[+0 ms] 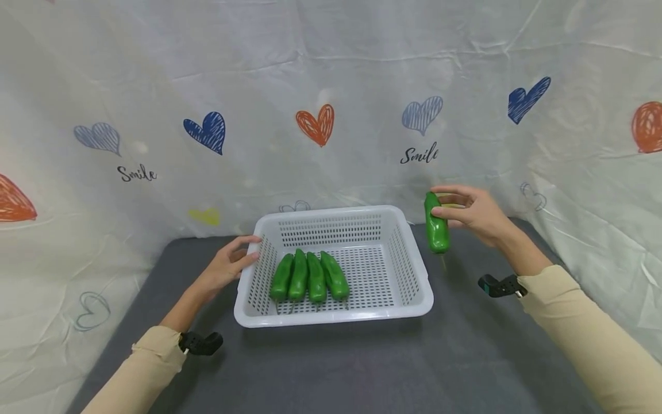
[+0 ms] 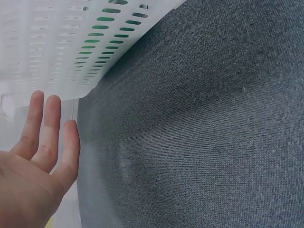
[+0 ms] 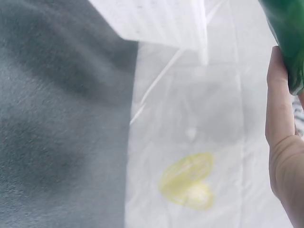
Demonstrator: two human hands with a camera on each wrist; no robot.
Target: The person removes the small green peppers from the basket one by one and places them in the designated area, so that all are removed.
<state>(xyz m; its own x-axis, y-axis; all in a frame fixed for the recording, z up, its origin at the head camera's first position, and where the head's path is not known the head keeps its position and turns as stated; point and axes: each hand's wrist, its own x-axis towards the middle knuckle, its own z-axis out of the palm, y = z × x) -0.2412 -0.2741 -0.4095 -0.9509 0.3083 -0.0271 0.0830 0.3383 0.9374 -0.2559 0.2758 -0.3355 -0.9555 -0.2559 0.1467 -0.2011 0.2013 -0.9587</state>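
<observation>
Fingers (image 1: 449, 214) of the right hand (image 1: 478, 214) pinched one green pepper (image 1: 437, 230), thumb on the near side. Pepper hung roughly upright, stem end down, just off the right side of a white plastic basket (image 1: 336, 317), not touching it. Right wrist view caught only part of that pepper, cut off at the edge. Four more peppers (image 1: 299, 277) lay side by side in the basket's left half, stems toward the front; right half of the basket floor was bare. Left hand (image 1: 230, 265) was at the basket's left rim, fingertips touching it, fingers spread and relaxed; left wrist view showed three of them loosely extended by the outer wall. Basket sat on a dark gray tabletop (image 1: 331, 368). Beige sleeves (image 1: 574, 316) and black wristbands (image 1: 201, 344) on both arms. White sheet (image 1: 362, 86) behind, printed with hearts (image 1: 316, 126) and "Smile" lettering (image 1: 419, 153).
</observation>
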